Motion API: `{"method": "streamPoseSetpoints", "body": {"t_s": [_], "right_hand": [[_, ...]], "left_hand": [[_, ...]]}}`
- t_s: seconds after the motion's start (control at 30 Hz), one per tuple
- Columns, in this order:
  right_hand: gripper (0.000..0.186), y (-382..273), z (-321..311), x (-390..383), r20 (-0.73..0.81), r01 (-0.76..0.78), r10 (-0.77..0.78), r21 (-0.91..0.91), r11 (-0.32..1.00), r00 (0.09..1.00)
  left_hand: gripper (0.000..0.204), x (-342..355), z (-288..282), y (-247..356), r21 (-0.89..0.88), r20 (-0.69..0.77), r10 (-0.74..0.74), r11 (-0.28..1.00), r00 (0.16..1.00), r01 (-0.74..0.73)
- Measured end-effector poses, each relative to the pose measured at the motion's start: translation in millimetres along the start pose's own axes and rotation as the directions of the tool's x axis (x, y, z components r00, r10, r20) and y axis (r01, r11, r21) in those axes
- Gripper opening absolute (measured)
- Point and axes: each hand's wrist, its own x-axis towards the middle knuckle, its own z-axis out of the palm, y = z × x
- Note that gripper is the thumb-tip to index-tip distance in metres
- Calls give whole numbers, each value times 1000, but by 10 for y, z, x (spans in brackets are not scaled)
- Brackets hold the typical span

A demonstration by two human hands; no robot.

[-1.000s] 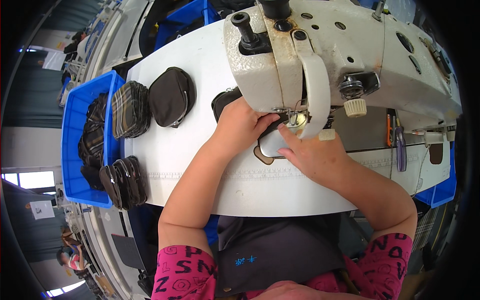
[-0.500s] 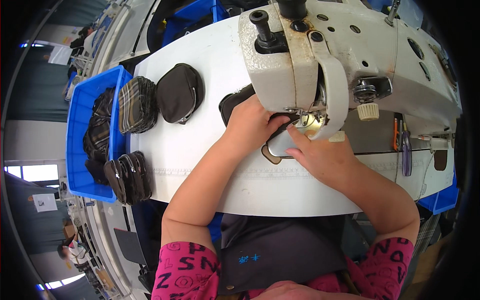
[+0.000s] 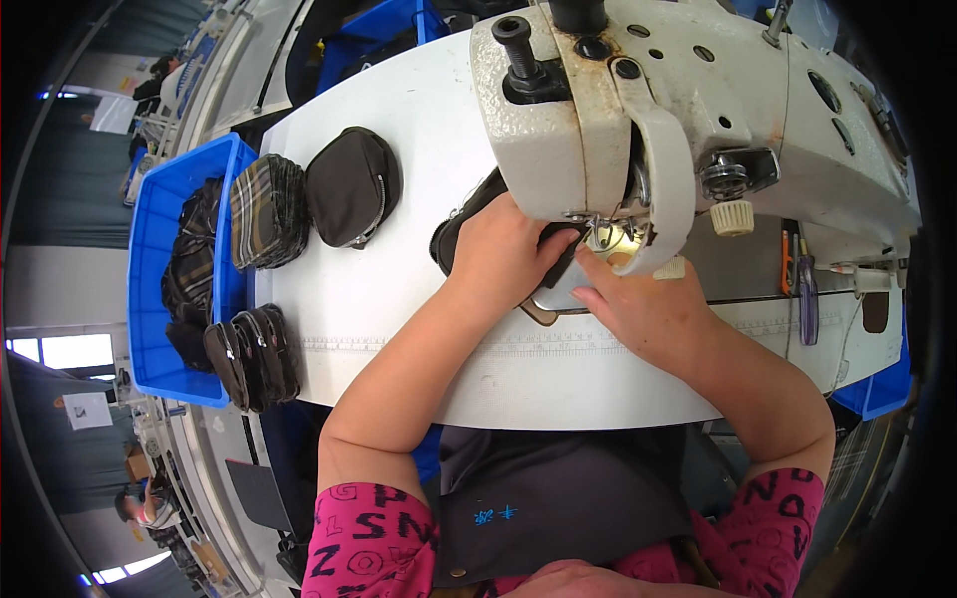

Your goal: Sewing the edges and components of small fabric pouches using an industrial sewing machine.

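A dark zippered pouch (image 3: pixel 448 239) lies partly under the sewing machine head (image 3: pixel 588 130), its edge at the lit needle area (image 3: pixel 618 242). My left hand (image 3: pixel 505 251) is closed on the pouch and covers much of it, thumb pointing toward the needle. Close to the presser foot, my right hand (image 3: pixel 643 307) has its forefinger tip against the pouch's edge, with the thumb a little lower over the metal machine bed. Its remaining fingers are mostly hidden, and so is the part of the pouch beneath the machine head.
Left on the white table (image 3: pixel 399 389) are a dark finished pouch (image 3: pixel 349 189), a stack of plaid pieces (image 3: pixel 269 211) and several zippered pouches (image 3: pixel 251 357). A blue bin (image 3: pixel 150 289) holds dark cloth. A purple-handled screwdriver (image 3: pixel 807 299) lies at right beside an orange tool (image 3: pixel 786 261).
The pouch has shifted and turned slightly under my left hand, and more of its dark edge shows between my hands. Both hands stay close to the needle.
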Motion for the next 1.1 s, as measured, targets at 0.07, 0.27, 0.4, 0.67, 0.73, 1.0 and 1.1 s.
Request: {"method": "streamPoseSetpoints", "body": {"t_s": [0.07, 0.27, 0.4, 0.67, 0.73, 1.0, 1.1], "right_hand": [[34, 14, 10, -15, 33, -4, 4, 5, 1000, 999], [35, 33, 11, -55, 100, -47, 44, 34, 998, 994], [38, 49, 22, -65, 103, -27, 20, 61, 998, 994], [51, 13, 4, -105, 77, 54, -54, -2, 999, 996], [49, 10, -7, -88, 71, 67, -67, -5, 998, 995], [40, 12, -121, 7, -20, 101, -100, 5, 995, 995], [39, -7, -121, -9, 10, 108, -108, 17, 994, 994]], "left_hand": [[34, -14, 9, -11, 10, -8, 0, 1000, 1000, 1], [48, -170, -193, 52, -90, 227, 61, 995, 972, -42], [56, -226, -220, 90, -127, 134, 143, 984, 981, -126], [50, -237, -230, 122, -103, 148, 176, 981, 973, -162], [49, -223, -279, 142, -55, 143, 206, 978, 968, -200], [45, -144, -301, 85, 102, 100, 388, 912, 916, -397], [37, -168, -268, 51, 21, 92, 338, 940, 937, -341]]}}
